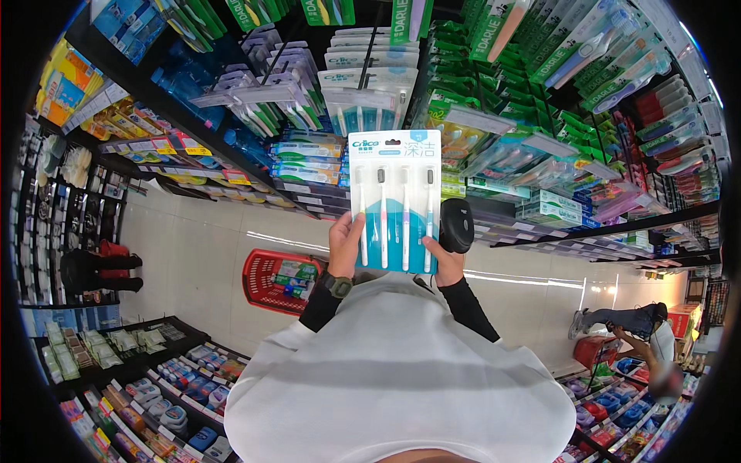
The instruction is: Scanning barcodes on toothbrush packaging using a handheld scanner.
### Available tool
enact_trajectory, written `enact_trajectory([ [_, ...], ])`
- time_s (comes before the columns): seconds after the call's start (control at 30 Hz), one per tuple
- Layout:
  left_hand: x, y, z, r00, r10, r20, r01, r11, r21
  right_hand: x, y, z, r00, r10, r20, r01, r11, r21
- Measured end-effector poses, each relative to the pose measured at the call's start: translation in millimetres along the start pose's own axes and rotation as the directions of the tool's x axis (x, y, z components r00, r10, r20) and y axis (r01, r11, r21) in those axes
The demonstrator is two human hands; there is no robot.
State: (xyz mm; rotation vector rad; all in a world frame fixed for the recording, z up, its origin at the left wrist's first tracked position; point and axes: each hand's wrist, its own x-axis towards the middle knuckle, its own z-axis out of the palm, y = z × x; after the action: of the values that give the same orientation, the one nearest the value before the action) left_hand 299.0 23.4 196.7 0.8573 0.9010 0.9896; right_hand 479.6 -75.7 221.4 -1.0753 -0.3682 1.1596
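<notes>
A blister pack of several toothbrushes (395,202) is held upright, its front facing me, between my two hands. My left hand (345,243) grips its lower left edge, thumb on the front; a dark watch is on that wrist. My right hand (444,260) grips the lower right edge, thumb on the front. A black rounded object (457,226) is just beside the pack at my right hand; what it is attached to is hidden. Behind the pack, similar white toothbrush packs (370,87) hang on hooks.
Racks of Darlie toothbrushes (503,104) hang at the upper right. A red shopping basket (255,289) with packaged goods stands on the floor to the left. Two other people are in the aisle, one far left, one at right by a red basket (593,352). Low shelves (197,370) lie behind me.
</notes>
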Motion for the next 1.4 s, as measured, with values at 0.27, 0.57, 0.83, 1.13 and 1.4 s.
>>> enact_trajectory([
  [0.27, -32.3, 14.2, 31.8, 0.94, 0.339, 0.049, -0.325, 0.839, 0.436, -8.6, 11.7, 14.2, 0.889, -0.455, -0.045, 0.359, 0.757, -0.547],
  [0.57, -45.0, -10.6, 30.2, 0.991, -0.067, 0.117, 0.105, 0.929, -0.355, -18.2, -3.4, 54.2, 0.743, -0.446, 0.5, 0.664, 0.389, -0.639],
  [0.83, -26.0, 28.5, 2.3, 0.992, -0.056, -0.116, 0.066, 0.994, 0.082, -10.1, 5.9, 52.0, 0.826, -0.324, 0.462, 0.564, 0.498, -0.659],
  [1.13, -3.1, 59.8, -13.4, 0.988, -0.116, 0.103, 0.11, 0.992, 0.064, 6.6, 15.7, -6.7, 0.977, -0.211, -0.03, 0.168, 0.846, -0.505],
  [1.4, -2.6, 47.9, 4.0, 0.972, -0.198, 0.125, 0.193, 0.98, 0.051, -0.6, 11.0, -13.8, 0.998, 0.053, 0.033, -0.053, 0.999, -0.01],
])
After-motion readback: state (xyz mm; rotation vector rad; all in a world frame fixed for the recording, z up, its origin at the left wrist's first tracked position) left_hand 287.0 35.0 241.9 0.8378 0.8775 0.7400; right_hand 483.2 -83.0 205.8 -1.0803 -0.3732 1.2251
